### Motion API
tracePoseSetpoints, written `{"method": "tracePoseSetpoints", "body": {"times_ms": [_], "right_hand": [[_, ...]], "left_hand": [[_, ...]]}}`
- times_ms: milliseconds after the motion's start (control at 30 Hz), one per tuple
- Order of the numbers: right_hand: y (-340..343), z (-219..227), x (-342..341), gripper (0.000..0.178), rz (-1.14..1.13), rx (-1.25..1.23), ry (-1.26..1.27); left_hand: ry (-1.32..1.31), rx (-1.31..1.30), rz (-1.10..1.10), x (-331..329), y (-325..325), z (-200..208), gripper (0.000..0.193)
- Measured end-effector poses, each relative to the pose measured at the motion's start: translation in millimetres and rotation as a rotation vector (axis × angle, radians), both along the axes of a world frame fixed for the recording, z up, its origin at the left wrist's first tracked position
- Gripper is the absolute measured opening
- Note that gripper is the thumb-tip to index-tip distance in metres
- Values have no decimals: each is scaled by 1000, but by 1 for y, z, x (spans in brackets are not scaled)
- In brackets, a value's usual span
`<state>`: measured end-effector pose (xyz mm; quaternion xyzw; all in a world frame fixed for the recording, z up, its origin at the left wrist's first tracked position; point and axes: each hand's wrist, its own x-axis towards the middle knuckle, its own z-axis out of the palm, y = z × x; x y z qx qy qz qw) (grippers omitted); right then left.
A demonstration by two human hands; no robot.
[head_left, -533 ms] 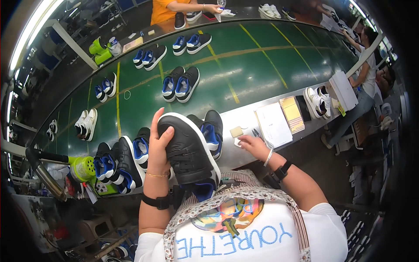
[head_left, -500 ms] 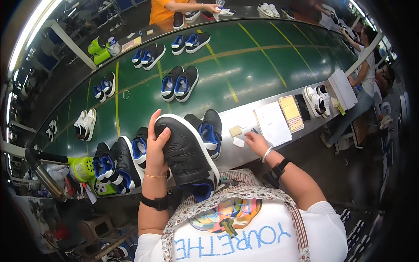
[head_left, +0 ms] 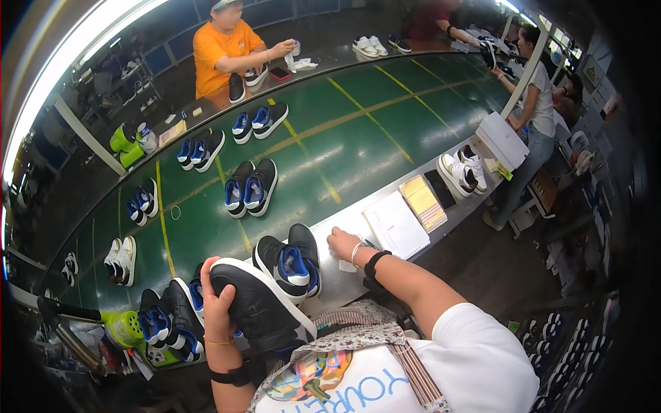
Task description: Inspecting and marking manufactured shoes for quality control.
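My left hand (head_left: 217, 306) grips a black sneaker (head_left: 261, 310) with a white sole edge, held tilted close to my chest. My right hand (head_left: 342, 243) rests closed on the grey metal ledge (head_left: 337, 286), pressing on a small white piece beside a white paper sheet (head_left: 394, 224). A pair of black sneakers with blue insoles (head_left: 292, 260) stands on the ledge between my two hands. Another black and blue pair (head_left: 165, 318) sits to the left of my left hand.
A long green conveyor belt (head_left: 330, 144) carries several pairs of sneakers. A yellow notepad (head_left: 423, 202) and white sneakers (head_left: 463, 172) lie right on the ledge. A person in orange (head_left: 227, 45) works across the belt; other people stand at the right.
My left hand has drawn the black sneaker down and nearer to my body. My right hand has shifted left along the ledge, away from the paper sheet.
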<state>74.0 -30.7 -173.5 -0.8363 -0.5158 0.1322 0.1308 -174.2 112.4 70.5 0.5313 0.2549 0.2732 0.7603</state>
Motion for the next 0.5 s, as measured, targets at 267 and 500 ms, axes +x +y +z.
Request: {"method": "tracePoseSetpoints", "body": {"times_ms": [267,500], "right_hand": [[3,238,-47,22,-41,853,1105],[-4,264,-70,29,107,828,631]], "left_hand": [[17,59,-129,26,-8,13,72],[8,112,-175,37,-22,24,70]]}}
